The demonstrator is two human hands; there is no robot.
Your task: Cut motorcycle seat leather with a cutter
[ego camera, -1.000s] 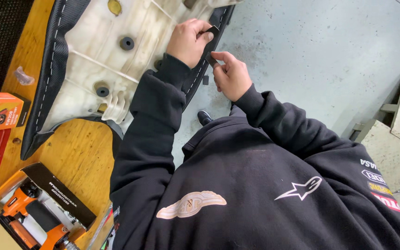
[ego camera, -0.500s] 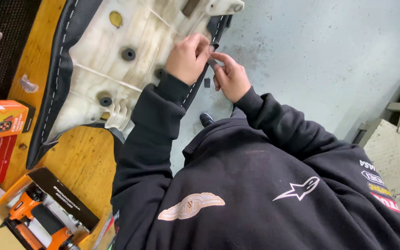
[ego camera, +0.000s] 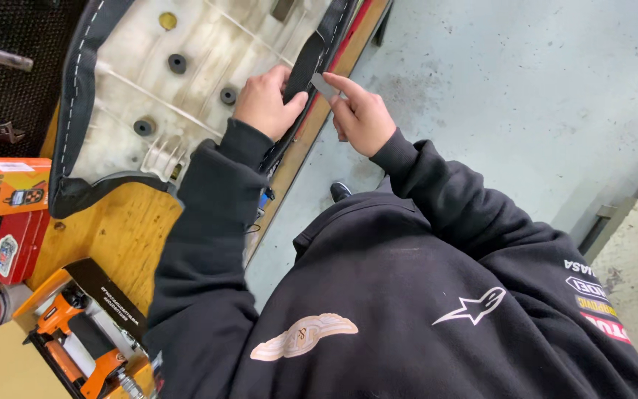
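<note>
An upturned seat with a cream plastic base (ego camera: pixel 186 44) and a black stitched cover (ego camera: pixel 75 111) lies on a wooden bench (ego camera: pixel 119 229). My left hand (ego camera: pixel 263 103) pinches the black cover's folded edge (ego camera: pixel 311 59) against the base on the near side. My right hand (ego camera: pixel 363 118) is just right of it, holding a small flat grey tool (ego camera: pixel 324 85) whose tip touches that same edge. My black sleeves and sweatshirt fill the lower part of the view.
An orange box (ego camera: pixel 5 186) and a red box (ego camera: pixel 15 247) sit at the bench's left. An orange power stapler (ego camera: pixel 75 343) lies in an open case at lower left. Grey concrete floor (ego camera: pixel 518 89) is at right, with my shoe (ego camera: pixel 340 191) below the bench edge.
Both hands have stayed at the cover's near edge, shifting a little along it. The grey tool in my right hand now shows clearly against the edge.
</note>
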